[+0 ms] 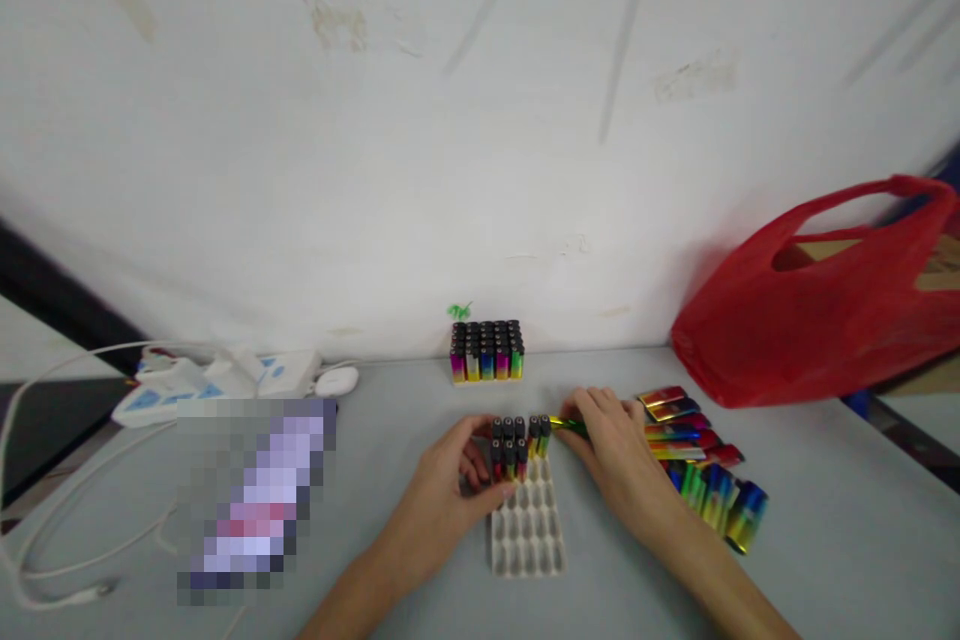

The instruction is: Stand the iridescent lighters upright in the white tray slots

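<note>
A pale moulded tray (527,527) with rows of small slots lies in front of me. Several lighters (508,447) with black tops and shiny gradient bodies stand upright at its far end. My left hand (459,470) curls around the tray's left side, its thumb by the front row of lighters and its other fingers bent beside them. To the right of the tray, my right hand (609,430) is closed on a yellow-green lighter (568,424), which points toward the standing ones; part of it is hidden by the fingers.
Loose shiny lighters (716,495) lie in a heap on the right. A full block of upright lighters (487,352) stands by the wall. Farther right sits a red bag (817,320). On the left are a power strip (217,385), white cables and a blurred-out purple item (262,495).
</note>
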The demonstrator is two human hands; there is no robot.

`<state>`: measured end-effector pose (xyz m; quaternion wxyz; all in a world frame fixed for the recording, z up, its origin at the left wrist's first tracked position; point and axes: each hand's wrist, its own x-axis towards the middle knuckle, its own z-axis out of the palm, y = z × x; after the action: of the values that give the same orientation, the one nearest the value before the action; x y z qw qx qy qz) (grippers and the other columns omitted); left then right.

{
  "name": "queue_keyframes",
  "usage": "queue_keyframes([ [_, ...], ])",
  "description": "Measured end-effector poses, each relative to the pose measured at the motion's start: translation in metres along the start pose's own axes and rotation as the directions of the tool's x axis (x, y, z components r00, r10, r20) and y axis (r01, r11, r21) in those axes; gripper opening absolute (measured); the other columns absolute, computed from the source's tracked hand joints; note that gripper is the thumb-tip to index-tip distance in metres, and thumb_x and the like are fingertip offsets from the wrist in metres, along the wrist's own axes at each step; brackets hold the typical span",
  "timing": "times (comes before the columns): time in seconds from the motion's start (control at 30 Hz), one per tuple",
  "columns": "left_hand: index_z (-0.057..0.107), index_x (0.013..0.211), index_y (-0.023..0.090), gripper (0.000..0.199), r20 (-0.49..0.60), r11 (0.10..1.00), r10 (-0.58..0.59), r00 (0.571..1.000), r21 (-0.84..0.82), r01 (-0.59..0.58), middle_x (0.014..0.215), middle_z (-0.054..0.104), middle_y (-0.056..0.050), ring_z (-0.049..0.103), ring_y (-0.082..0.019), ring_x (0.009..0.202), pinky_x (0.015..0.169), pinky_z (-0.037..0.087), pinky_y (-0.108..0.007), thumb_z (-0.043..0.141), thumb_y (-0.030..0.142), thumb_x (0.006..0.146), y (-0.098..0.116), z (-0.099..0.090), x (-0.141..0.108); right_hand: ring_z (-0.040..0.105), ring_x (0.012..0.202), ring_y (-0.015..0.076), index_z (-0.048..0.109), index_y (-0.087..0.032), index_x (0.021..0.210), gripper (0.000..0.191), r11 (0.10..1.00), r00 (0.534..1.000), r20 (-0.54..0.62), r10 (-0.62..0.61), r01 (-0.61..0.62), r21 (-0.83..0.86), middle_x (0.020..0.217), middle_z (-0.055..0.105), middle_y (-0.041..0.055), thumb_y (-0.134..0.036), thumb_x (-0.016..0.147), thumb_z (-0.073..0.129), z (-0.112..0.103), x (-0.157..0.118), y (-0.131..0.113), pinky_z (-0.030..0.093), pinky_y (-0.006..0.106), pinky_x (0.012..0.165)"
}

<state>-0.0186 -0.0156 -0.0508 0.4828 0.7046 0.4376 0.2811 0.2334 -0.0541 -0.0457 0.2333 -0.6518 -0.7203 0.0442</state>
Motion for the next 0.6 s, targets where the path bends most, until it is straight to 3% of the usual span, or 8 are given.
queue_keyframes([
  [0.17, 0.067, 0.133, 0.020, 0.054, -0.002, 1.000, -0.002, 1.000, 0.006, 0.002, 0.094, 0.072, -0.002, 0.066, -0.022, 0.080, 0.073, 0.051, -0.032, 0.086, 0.029, 0.083, 0.004, -0.001, 0.000, 0.069, 0.103, 0.0290, 0.068, -0.024, 0.110, 0.009, 0.991, 0.993, -0.109, 0.031, -0.017, 0.130, 0.110, 0.075, 0.0070, -0.028, 0.110, 0.060, 0.000, 0.001, 0.000, 0.043, 0.043, 0.091],
  [0.33, 0.067, 0.133, 0.020, 0.054, 0.003, 1.000, -0.005, 1.000, 0.003, 0.005, 0.093, 0.071, -0.001, 0.066, -0.022, 0.080, 0.074, 0.051, -0.032, 0.086, 0.031, 0.083, 0.004, -0.001, 0.000, 0.073, 0.096, 0.0292, 0.078, -0.022, 0.111, 0.025, 0.918, 0.962, -0.185, 0.199, -0.117, 0.378, 0.105, 0.080, 0.0092, -0.039, 0.106, 0.061, -0.007, 0.004, -0.004, 0.053, 0.040, 0.086],
  [0.47, 0.067, 0.133, 0.021, 0.054, -0.005, 1.000, -0.007, 1.000, 0.018, 0.007, 0.093, 0.072, -0.001, 0.065, -0.023, 0.081, 0.074, 0.051, -0.032, 0.086, 0.030, 0.084, 0.002, -0.001, 0.001, 0.072, 0.079, 0.0270, 0.084, -0.023, 0.108, 0.030, 0.809, 0.926, -0.147, 0.347, -0.217, 0.547, 0.093, 0.084, 0.0056, -0.048, 0.100, 0.069, -0.014, 0.007, -0.007, 0.052, 0.036, 0.074],
  [0.6, 0.065, 0.136, 0.021, 0.056, 0.001, 0.999, -0.004, 1.000, 0.037, 0.004, 0.094, 0.071, -0.002, 0.066, -0.023, 0.081, 0.075, 0.051, -0.033, 0.085, 0.031, 0.085, 0.004, -0.001, 0.001, 0.062, 0.064, 0.0216, 0.085, -0.020, 0.102, 0.035, 0.685, 0.899, -0.113, 0.423, -0.236, 0.689, 0.074, 0.076, 0.0021, -0.053, 0.091, 0.079, -0.015, 0.009, -0.006, 0.043, 0.031, 0.059],
])
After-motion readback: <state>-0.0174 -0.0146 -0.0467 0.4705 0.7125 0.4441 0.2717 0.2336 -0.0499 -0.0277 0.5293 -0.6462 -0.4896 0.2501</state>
